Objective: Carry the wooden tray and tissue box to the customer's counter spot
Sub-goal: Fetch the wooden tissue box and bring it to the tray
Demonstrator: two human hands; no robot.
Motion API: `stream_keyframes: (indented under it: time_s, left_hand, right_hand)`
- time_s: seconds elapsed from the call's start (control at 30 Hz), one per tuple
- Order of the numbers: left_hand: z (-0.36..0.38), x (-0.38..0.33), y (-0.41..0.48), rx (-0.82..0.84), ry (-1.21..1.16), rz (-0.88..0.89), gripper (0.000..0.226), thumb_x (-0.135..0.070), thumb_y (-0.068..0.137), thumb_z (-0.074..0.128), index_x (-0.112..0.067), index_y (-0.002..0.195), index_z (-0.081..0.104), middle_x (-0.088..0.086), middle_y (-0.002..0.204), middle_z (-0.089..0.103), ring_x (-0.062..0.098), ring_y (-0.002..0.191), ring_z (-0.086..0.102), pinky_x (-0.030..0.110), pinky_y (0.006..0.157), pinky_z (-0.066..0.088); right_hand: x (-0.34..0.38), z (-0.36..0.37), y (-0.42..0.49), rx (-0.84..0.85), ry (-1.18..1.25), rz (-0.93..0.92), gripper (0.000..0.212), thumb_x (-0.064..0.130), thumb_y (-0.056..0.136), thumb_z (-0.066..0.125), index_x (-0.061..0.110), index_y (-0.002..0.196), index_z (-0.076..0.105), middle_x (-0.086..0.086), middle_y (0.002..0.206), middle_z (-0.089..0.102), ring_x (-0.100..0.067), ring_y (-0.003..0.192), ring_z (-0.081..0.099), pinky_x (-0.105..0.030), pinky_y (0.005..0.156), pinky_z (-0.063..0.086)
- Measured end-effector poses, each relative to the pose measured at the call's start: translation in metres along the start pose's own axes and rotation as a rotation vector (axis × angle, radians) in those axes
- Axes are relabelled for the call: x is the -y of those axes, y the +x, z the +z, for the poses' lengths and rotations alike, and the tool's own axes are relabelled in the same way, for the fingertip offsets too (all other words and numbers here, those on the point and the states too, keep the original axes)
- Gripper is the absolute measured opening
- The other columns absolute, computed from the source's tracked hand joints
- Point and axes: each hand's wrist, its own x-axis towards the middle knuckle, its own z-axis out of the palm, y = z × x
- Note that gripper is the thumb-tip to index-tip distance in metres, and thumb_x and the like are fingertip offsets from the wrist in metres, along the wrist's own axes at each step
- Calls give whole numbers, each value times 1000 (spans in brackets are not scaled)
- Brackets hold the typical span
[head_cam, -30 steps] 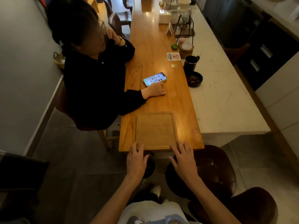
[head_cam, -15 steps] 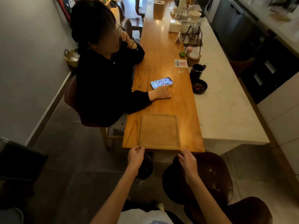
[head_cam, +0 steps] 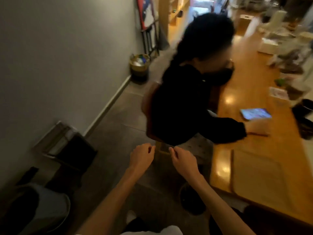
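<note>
Hands, left (head_cam: pixel 141 156) and right (head_cam: pixel 183 161), have left the tray (head_cam: pixel 264 173) on the bench (head_cam: pixel 220 167) and hang loosely curled, empty, so the tissue box remains to fetch.

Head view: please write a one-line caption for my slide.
Both empty hands, left and right, hover over the floor beside the wooden tray resting on the counter.

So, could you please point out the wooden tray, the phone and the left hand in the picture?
wooden tray (head_cam: pixel 264 173): head view, middle of its flat bottom.
phone (head_cam: pixel 255 113): head view, middle of the lit screen.
left hand (head_cam: pixel 141 156): head view, back of the hand.
</note>
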Motion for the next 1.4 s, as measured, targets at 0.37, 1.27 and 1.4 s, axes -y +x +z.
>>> stream_keyframes:
  time_s: [0.37,1.27,1.4]
  left_hand:
    - [-250,158,232,-336,271,24,30,-37,96,49,-19,110,69,10,111,67,34,99,65,38,79,50]
    - [-274,-25,965,77,264,544,33,-31,96,54,-21,126,64,0,124,64,19,108,64,39,92,53]
    - [-264,-81,1074,126,305,716,31,-30,96,51,-21,122,66,-1,119,68,20,103,67,32,84,51]
  right_hand:
    - [235,70,291,71,-204,-352,51,57,96,42,30,140,48,0,141,54,-24,132,47,-43,104,44]
    - [96,9,914,-334,111,426,53,56,96,45,22,134,58,-2,133,62,-20,122,57,-39,99,49]
    - [77,-14,987,-409,80,547,51,55,96,45,23,134,58,0,134,61,-19,125,54,-36,100,45]
